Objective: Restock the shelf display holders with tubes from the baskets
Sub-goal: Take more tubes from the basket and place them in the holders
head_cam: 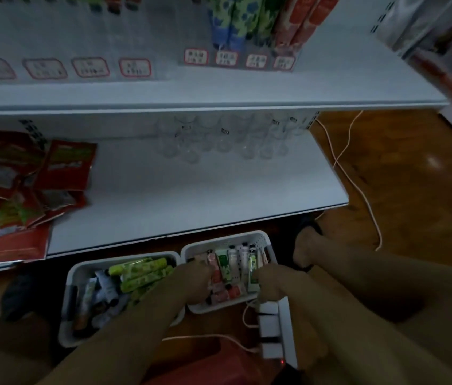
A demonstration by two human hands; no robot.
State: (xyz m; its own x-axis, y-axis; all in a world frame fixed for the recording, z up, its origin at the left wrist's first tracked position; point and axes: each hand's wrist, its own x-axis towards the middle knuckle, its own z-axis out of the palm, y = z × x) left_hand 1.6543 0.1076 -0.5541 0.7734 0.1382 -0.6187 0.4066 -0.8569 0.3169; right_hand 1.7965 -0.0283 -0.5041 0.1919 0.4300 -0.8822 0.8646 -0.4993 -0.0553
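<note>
Two white baskets sit on the floor below the shelf. The left basket (76,276) holds green tubes (141,270) and dark and grey ones. The right basket (258,238) holds several small pink, white and green tubes. Both hands reach into the right basket. My left hand (194,282) lies over the pink tubes (220,294) with its fingers curled down among them. My right hand (270,284) grips a green-and-white tube (253,266). Clear display holders (136,68) with red-bordered labels stand on the upper shelf; those at the right hold tall tubes (226,20).
Red snack packets (25,190) lie heaped on the left of the lower shelf (191,190). Empty clear cups (219,140) stand at its back. A white power strip (272,329) with plugs and pink cables lies right of the baskets. A red object (205,365) sits between my arms.
</note>
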